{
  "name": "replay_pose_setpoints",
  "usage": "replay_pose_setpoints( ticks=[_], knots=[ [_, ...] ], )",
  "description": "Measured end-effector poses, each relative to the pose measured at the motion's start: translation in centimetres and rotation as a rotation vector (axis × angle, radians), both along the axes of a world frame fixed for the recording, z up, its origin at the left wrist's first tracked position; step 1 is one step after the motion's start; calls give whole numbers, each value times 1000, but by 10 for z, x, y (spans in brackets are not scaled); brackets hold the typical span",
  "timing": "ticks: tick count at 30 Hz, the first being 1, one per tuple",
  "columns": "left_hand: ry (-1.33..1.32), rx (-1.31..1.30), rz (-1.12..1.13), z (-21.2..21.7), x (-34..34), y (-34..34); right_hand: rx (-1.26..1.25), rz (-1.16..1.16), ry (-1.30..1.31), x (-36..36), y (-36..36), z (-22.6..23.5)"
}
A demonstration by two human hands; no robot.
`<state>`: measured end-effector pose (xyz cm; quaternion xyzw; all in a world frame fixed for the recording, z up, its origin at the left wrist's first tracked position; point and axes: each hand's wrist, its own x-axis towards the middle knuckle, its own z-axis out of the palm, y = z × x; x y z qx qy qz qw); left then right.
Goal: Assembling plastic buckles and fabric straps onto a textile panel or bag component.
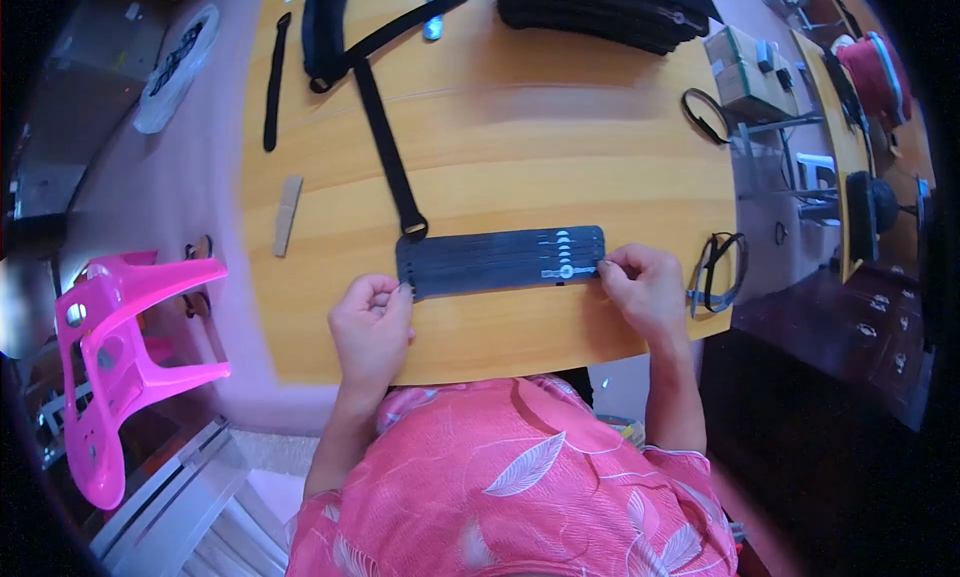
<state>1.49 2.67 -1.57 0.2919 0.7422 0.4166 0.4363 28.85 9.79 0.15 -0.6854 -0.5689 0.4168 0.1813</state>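
Observation:
A flat dark rectangular panel (480, 262) with lengthwise lines and white printed marks near its right end lies on the table in front of me. My left hand (373, 325) pinches its lower left corner between thumb and fingers. At the opposite end, my right hand (645, 285) has thumb and forefinger closed on the right edge. Just above the panel's upper left corner, a black strap (388, 152) ends in a small loop. That strap runs up toward a second black strap (405, 29) lying aslant and a thick black band (323, 32).
A stack of black fabric pieces (605, 12) sits at the table's far side. Looped straps (718, 272) and a black loop (705, 115) lie along the right edge. A brown strip (288, 215) and a narrow black strap (277, 82) lie left. A pink stool (130, 352) stands beside the table (560, 162).

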Motion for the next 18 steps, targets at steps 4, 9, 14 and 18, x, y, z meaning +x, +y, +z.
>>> replay_pose_setpoints(
  ticks=[4,9,14,18],
  knots=[
    [-25,8,9,-3,2,0,-51,-42,17,2,-1,2],
    [-18,15,-4,-2,3,3,-39,-45,-4,4,-1,-1],
    [14,13,-13,-3,3,3,-4,-62,-1,3,-2,-1],
    [51,16,-23,-4,0,1,40,-44,5,2,-4,-10]
  ],
)
